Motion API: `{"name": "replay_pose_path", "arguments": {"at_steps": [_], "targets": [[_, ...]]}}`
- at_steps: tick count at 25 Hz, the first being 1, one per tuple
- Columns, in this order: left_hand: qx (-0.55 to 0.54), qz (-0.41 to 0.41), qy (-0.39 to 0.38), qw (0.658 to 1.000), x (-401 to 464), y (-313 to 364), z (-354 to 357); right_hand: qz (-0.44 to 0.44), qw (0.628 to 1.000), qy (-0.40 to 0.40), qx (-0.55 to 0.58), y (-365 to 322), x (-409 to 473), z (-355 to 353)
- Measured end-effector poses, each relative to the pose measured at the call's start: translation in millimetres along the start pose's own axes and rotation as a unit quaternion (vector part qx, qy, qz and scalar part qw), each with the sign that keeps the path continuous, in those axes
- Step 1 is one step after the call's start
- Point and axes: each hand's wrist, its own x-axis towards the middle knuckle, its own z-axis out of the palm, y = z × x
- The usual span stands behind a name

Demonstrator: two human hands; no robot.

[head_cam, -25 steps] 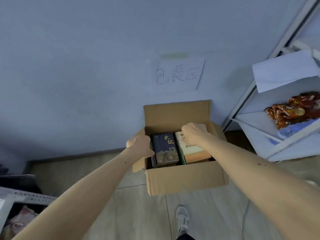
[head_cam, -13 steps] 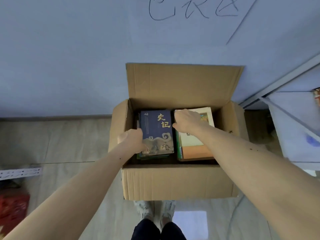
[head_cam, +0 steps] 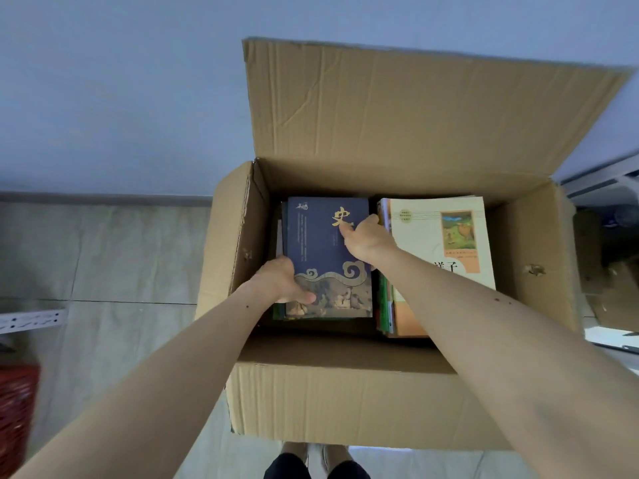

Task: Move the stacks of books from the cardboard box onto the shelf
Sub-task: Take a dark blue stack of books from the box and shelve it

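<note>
An open cardboard box [head_cam: 332, 392] stands on the floor against the wall, holding two stacks of books. The left stack is topped by a dark blue book [head_cam: 321, 250] with gold characters. The right stack is topped by a cream and orange book [head_cam: 432, 243]. My left hand [head_cam: 285, 283] grips the left edge of the blue-topped stack, thumb on the cover. My right hand [head_cam: 366, 240] reaches into the gap between the stacks, fingers curled over the blue stack's right edge. The lower books are mostly hidden.
The box's rear flap [head_cam: 415, 108] stands up against the blue-grey wall. A white metal shelf frame [head_cam: 601, 188] shows at the right edge. A red crate [head_cam: 15, 409] and a white perforated rail [head_cam: 31, 319] lie on the tiled floor at left. My feet [head_cam: 318, 458] are just below the box.
The view has closed in on the box. My right hand has shifted left from the cream book to the blue stack's right edge. My left hand stays on the stack's left edge.
</note>
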Motion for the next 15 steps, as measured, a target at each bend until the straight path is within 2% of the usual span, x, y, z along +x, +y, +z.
{"name": "replay_pose_path", "arguments": {"at_steps": [2, 7, 9, 12, 15], "targets": [[-0.016, -0.004, -0.009, 1.000, 1.8, 1.2, 0.0, 0.028, 0.999, 0.002, 0.021, -1.2, 3.5, 3.4], [-0.061, -0.026, 0.002, 0.998, 0.8, 3.7, 1.8, 0.030, 0.998, 0.042, 0.020, 5.0, 7.2, 5.3], [-0.108, -0.044, -0.004, 0.993, -1.2, 3.4, 0.7, 0.031, 0.999, 0.033, 0.022, 5.9, 6.3, 3.0], [-0.256, -0.093, -0.038, 0.962, -10.7, 3.1, -4.4, 0.039, 0.998, 0.014, 0.050, 3.1, 2.6, -4.8], [-0.346, -0.107, -0.074, 0.929, -25.2, 5.5, -10.1, 0.058, 0.995, 0.006, 0.079, 0.8, -3.4, -17.7]]}}
